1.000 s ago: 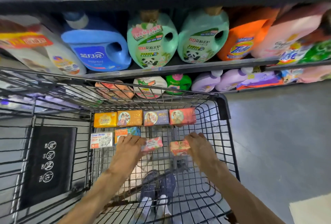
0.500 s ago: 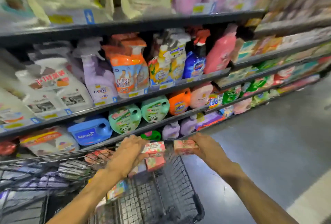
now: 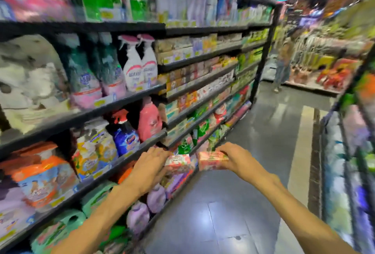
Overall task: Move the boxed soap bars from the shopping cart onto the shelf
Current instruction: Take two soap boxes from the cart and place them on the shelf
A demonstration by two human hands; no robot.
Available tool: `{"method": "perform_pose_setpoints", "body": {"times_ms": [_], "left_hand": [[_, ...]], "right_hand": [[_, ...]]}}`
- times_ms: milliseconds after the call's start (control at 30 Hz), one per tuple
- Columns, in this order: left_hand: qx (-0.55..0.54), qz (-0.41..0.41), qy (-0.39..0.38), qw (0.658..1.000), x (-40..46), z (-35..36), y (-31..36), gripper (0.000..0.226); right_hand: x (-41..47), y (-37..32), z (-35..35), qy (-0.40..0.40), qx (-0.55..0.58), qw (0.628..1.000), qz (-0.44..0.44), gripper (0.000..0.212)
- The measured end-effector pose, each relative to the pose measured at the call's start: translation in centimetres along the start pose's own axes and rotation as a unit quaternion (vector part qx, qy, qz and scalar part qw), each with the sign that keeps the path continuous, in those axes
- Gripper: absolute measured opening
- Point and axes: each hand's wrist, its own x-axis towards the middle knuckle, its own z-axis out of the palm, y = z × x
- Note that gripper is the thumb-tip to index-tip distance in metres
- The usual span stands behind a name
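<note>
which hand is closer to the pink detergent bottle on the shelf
Left. The left hand, holding a soap box, is just below the pink detergent bottle; the right hand is farther out over the aisle with another box.

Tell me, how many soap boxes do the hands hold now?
2: one soap box in the left hand, one in the right hand. More may be hidden.
</note>
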Motion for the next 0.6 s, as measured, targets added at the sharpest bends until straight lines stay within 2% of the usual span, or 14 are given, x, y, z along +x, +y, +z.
{"method": "perform_pose_setpoints", "body": {"times_ms": [200, 533, 600], "left_hand": [[-0.018, 0.075, 0.013, 0.997, 13.1, 2.5, 7.6, 0.043], [-0.077, 0.082, 0.001, 0.994, 33.0, 9.0, 18.0, 0.033], [-0.074, 0.092, 0.001, 0.993, 36.5, 9.8, 19.1, 0.033]], "right_hand": [[-1.9, 11.8, -8.0, 0.040, 0.021, 0.998, 0.042, 0.023], [-0.8, 29.2, -17.4, 0.047, -0.020, 0.992, 0.111, 0.013], [0.3, 32.5, -18.4, 0.053, -0.014, 0.992, 0.116, 0.016]]}}
